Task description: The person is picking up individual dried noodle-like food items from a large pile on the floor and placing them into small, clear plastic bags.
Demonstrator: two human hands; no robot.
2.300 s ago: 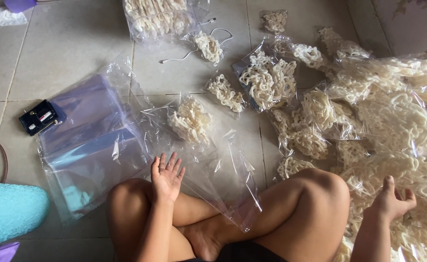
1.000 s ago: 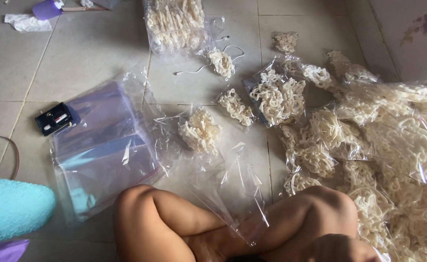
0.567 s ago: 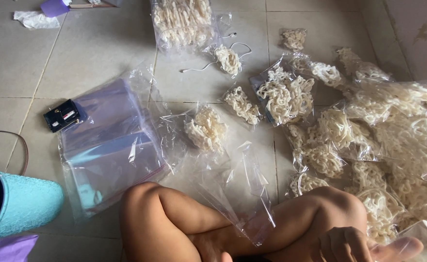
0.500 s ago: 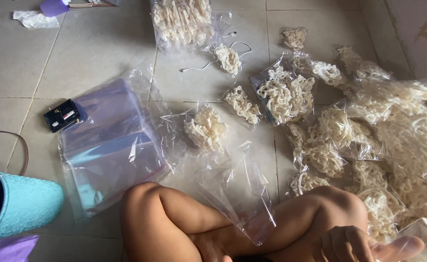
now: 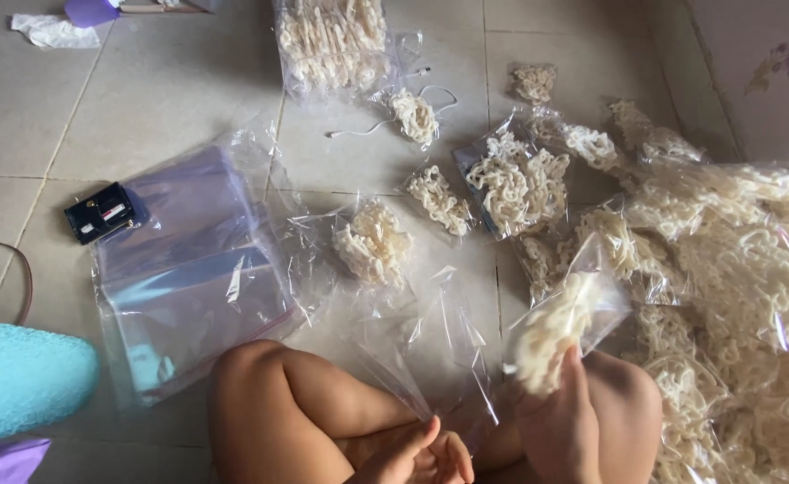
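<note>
— Two hands low in the frame: how do we caption them?

— Our right hand [image 5: 560,430] rises over the right knee, fingers closed around a clear bag of dried noodles [image 5: 560,327], held up just above the tiled floor [image 5: 170,99]. Our left hand [image 5: 417,457] rests between the crossed legs, fingers loosely curled and gripping nothing, with a loose sheet of clear plastic [image 5: 439,345] just beyond its fingertips.

— And what lies around us?

— Many more noodles heaped in plastic to our right [image 5: 735,269], smaller portions scattered ahead, one noodle nest [image 5: 375,242] lying on an open bag. We see a stack of empty clear bags [image 5: 188,260] to our left, a small black device [image 5: 99,212] beside it, and a turquoise container [image 5: 22,381] at the left edge.
</note>
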